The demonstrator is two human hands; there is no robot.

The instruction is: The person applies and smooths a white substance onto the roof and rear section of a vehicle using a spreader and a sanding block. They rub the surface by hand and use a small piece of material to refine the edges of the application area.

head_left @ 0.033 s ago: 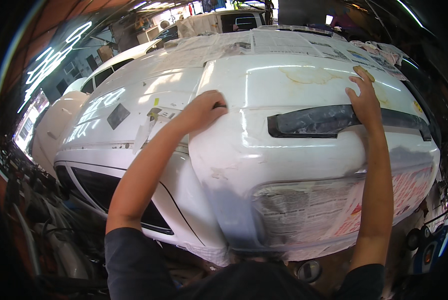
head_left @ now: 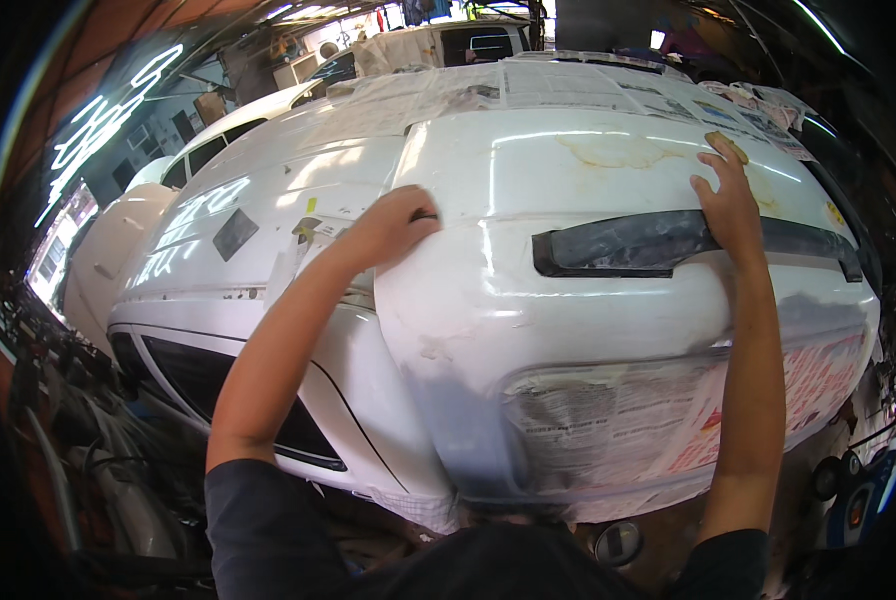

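My left hand (head_left: 400,222) is curled on the edge of a white vehicle's rear panel (head_left: 528,180). A bit of something dark (head_left: 427,215) shows between its thumb and fingers, too small to name. Farther right, my right hand (head_left: 730,205) reaches over a dark grey raised strip (head_left: 628,240) on the panel. Its fingertips hold a tan sponge (head_left: 728,148) against the white surface. Yellowish-brown stains (head_left: 618,150) mark the paint left of that sponge. Below the strip, newspaper (head_left: 608,410) covers the rear window, with grey patches around it.
A small dark sandpaper-like sheet (head_left: 236,234) lies on the roof at the left. Newspaper sheets (head_left: 588,85) cover the far roof. Beyond stand other vehicles (head_left: 483,43). On the floor at lower right are a round tin (head_left: 618,543) and a blue machine (head_left: 858,505).
My left hand has shifted slightly left and down along the panel edge. My right hand and the sponge stay in place.
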